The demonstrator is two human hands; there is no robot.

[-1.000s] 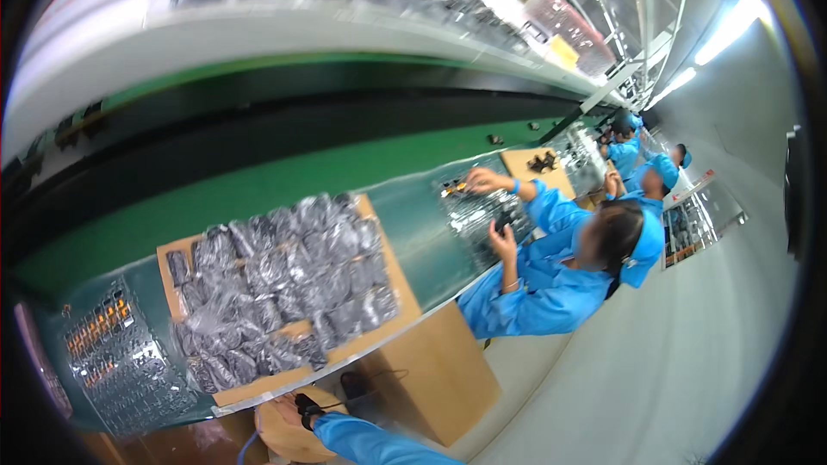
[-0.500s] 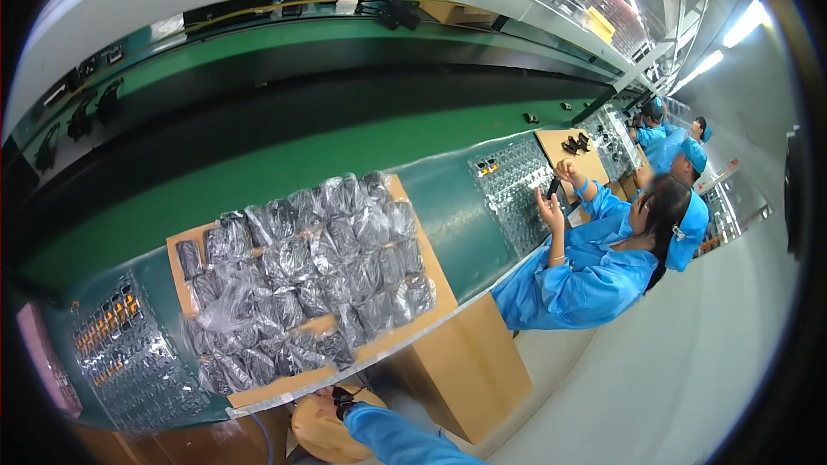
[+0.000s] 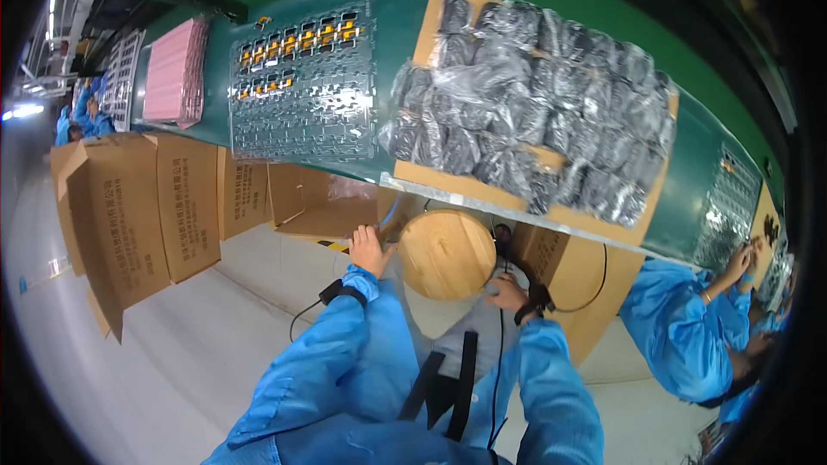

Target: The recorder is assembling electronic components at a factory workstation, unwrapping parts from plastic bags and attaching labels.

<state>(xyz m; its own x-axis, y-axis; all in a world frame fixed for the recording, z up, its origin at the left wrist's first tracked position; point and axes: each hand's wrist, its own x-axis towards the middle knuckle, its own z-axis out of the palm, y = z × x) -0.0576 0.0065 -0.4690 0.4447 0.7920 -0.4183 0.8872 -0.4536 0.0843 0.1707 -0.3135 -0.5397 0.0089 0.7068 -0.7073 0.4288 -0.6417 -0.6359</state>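
Observation:
My left hand (image 3: 366, 251) is beside the left edge of a round wooden stool (image 3: 448, 255), fingers stretched out and thumb apart, with nothing in it. Close to the stool's lower right edge is my right hand (image 3: 508, 293), low over my grey-trousered leg. Its fingers are loosely bent and partly hidden; I see no object in them. Each wrist wears a black band with a cord. Beyond the stool, a cardboard sheet (image 3: 424, 50) on the bench carries rows of dark items in clear plastic bags (image 3: 551, 95).
A clear tray (image 3: 301, 125) with orange-and-black parts and a pink stack (image 3: 175, 73) lie on the green bench (image 3: 392, 21). Open cardboard boxes (image 3: 138, 215) stand at left, another box (image 3: 594, 284) under the bench. A co-worker in blue (image 3: 689, 327) works at right.
My view has swung left and down. The bagged items now appear farther right, and both forearms and the whole stool top are in sight. Earlier only one arm showed, its hand by the stool.

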